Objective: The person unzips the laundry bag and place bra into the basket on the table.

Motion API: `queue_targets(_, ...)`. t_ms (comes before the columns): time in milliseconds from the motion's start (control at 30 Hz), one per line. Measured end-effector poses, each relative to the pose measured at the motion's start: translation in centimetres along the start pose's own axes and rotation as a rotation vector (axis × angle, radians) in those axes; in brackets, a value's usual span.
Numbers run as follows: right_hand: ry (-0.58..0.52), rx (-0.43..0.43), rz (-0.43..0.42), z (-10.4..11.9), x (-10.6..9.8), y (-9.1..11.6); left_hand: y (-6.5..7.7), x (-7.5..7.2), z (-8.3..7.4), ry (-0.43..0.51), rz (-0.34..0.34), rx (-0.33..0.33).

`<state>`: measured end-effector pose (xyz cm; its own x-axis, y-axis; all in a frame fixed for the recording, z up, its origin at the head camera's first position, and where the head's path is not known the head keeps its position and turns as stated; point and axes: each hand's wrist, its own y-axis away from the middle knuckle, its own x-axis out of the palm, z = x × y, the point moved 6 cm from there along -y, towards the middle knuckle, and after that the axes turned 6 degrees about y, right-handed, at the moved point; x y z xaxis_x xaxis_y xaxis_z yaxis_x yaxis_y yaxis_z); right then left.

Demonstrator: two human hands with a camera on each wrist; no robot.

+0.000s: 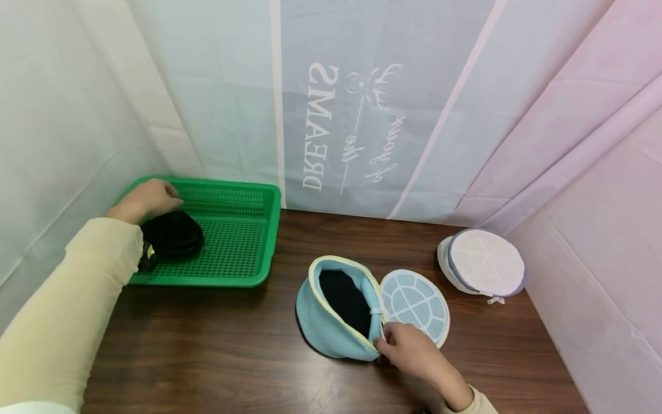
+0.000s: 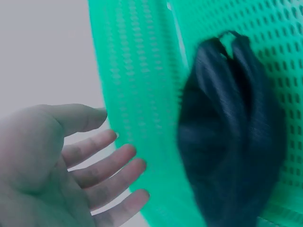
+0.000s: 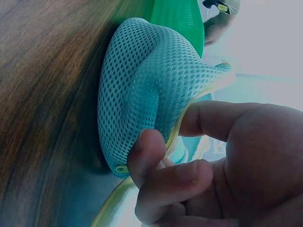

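Observation:
A light-blue mesh laundry bag with yellow trim stands unzipped, black fabric showing inside. Its round mesh lid lies folded out to the right. My right hand pinches the bag's rim near the lid; in the right wrist view, thumb and index finger grip the yellow edge. Over the left end of a green plastic basket hovers my left hand. Its fingers are spread and hold nothing in the left wrist view. Beside them in the basket lies a folded black garment, its exact kind unclear.
A closed white mesh laundry bag with grey trim sits at the right, near the side curtain. Printed curtain fabric hangs behind the wooden table. The basket's raised walls surround the black garment.

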<state>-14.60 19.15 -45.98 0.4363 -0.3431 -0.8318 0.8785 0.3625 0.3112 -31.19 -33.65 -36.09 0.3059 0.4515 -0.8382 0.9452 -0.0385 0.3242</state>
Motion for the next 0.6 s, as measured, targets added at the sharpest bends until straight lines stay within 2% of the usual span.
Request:
queue_targets(267,0.004,0.003,0.001,0.0,0.0,-0.1,0.3,-0.1,-4.7,-0.04,0.001,0.086)
queue_targets(600,0.006,0.018,-0.001,0.0,-0.1,-0.1,1.1,1.1,-11.9,-0.114,-0.027,0.276)
